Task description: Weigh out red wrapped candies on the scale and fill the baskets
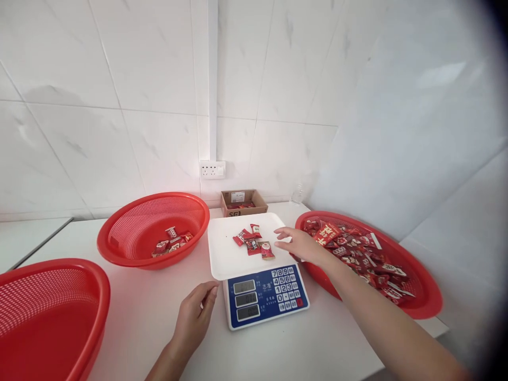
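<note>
A digital scale (265, 299) with a blue keypad carries a white weighing tray (226, 256). Several red wrapped candies (253, 241) lie on that tray. My right hand (298, 244) hovers over the tray's right edge, fingers stretched out towards the candies and holding nothing. My left hand (195, 313) rests on the table just left of the scale's display, fingers loosely curled and empty. To the right, a red basket (424, 301) is full of red candy packets (357, 251).
A red mesh basket (119, 241) behind and left of the scale holds several candies (171, 241). Another red basket (87, 317) sits at the near left. A small cardboard box (243, 202) stands against the tiled wall below a socket (212, 170).
</note>
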A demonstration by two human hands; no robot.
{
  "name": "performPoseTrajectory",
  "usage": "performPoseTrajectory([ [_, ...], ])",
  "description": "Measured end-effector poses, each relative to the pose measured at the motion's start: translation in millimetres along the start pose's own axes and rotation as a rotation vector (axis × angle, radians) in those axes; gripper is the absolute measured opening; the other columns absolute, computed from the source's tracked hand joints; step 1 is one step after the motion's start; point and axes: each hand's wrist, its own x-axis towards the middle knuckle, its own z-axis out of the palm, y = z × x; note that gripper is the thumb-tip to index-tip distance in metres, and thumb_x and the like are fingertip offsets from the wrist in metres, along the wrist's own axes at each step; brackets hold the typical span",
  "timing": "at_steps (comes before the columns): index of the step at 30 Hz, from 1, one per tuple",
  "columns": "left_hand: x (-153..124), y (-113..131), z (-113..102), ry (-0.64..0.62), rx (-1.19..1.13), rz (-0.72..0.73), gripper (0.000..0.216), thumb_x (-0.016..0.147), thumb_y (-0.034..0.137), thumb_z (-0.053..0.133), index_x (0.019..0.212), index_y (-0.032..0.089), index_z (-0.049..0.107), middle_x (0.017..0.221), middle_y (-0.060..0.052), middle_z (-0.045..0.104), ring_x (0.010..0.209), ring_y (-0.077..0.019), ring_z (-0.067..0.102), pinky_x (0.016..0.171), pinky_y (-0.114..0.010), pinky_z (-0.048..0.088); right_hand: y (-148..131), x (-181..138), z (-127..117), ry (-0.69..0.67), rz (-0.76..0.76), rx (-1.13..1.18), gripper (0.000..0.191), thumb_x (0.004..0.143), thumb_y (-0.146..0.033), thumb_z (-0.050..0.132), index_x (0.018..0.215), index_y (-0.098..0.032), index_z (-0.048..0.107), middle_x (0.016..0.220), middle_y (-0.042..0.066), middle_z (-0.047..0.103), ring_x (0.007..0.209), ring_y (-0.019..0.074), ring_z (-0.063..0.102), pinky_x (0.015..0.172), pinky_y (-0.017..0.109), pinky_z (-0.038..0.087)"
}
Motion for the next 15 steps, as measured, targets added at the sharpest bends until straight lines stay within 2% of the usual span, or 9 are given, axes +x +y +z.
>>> performPoseTrajectory([
  [3,0.0,0.3,0.4,-0.003,0.006,0.0,0.03,0.087,0.042,0.043,0.092,0.021,0.064,0.078,-0.004,0.068,0.066,-0.0152,0.062,0.057,-0.024,0.05,-10.2,-3.1,14.7,-0.035,-0.086,-0.111,0.054,0.071,-0.048,0.063,0.12,-0.026,0.056,0.126,0.004,0.055,0.101,0.0225,0.057,0.084,0.031,0.043],
  [5,0.5,0.2,-0.1,0.0,0.009,-0.004,0.03,0.087,0.041,0.043,0.092,0.021,0.064,0.079,-0.004,0.068,0.066,-0.0152,0.062,0.058,-0.024,0.05,-19.3,-2.5,23.6,-0.069,-0.117,-0.193,0.055,0.07,-0.047,0.064,0.121,-0.028,0.055,0.127,0.004,0.054,0.106,0.0243,0.054,0.083,0.031,0.042],
  [11,2.2,-0.6,-1.9,0.027,0.021,0.001,0.03,0.087,0.041,0.043,0.092,0.02,0.064,0.077,-0.004,0.067,0.065,-0.015,0.062,0.059,-0.025,0.05,-32.2,-0.7,30.2,-0.116,-0.094,-0.367,0.045,0.074,-0.036,0.058,0.118,-0.026,0.056,0.115,0.005,0.059,0.093,0.0211,0.058,0.071,0.027,0.039],
  [15,1.2,-1.6,-1.2,0.021,0.02,0.006,0.03,0.087,0.042,0.043,0.091,0.02,0.064,0.077,-0.003,0.068,0.065,-0.0147,0.062,0.058,-0.024,0.05,-35.6,-5.3,26.4,-0.112,-0.082,-0.447,0.028,0.079,-0.032,0.048,0.103,-0.024,0.062,0.106,0.004,0.062,0.084,0.0179,0.059,0.063,0.025,0.035],
])
